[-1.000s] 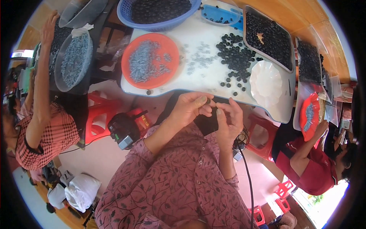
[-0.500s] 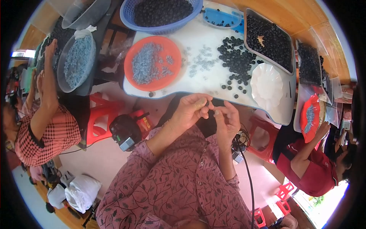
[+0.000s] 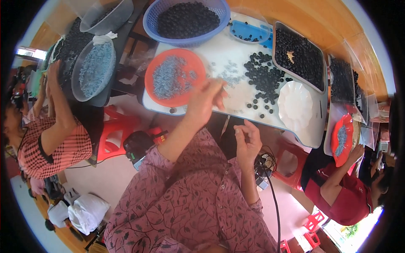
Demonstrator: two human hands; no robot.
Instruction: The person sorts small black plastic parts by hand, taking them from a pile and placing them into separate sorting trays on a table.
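My left hand (image 3: 206, 100) is over the table's front edge, beside the orange-red plate (image 3: 149, 69) heaped with small clear bluish pieces. Motion smears its fingers, so its grip does not show. Just beyond its fingertips, loose clear pieces (image 3: 230, 72) lie scattered on the white tabletop (image 3: 215, 55). My right hand (image 3: 248, 141) stays in front of the table edge, over my lap. Its fingers are curled with the thumb close to them; whatever they pinch, if anything, is too small to make out. Right of the clear pieces lies a spread of small black round parts (image 3: 263, 75).
Behind stands a blue-purple basket (image 3: 152, 29) of black parts, with a metal tray (image 3: 325, 80) of more at right. A white scalloped dish (image 3: 295, 103) sits near the right edge. People work at left (image 3: 59, 143) and right (image 3: 337, 194). A black cable (image 3: 274, 202) hangs beside me.
My hands were together before my chest, with a small dark part at the left fingertips. The left has moved forward over the table; the right has stayed near its place. The view has shifted slightly.
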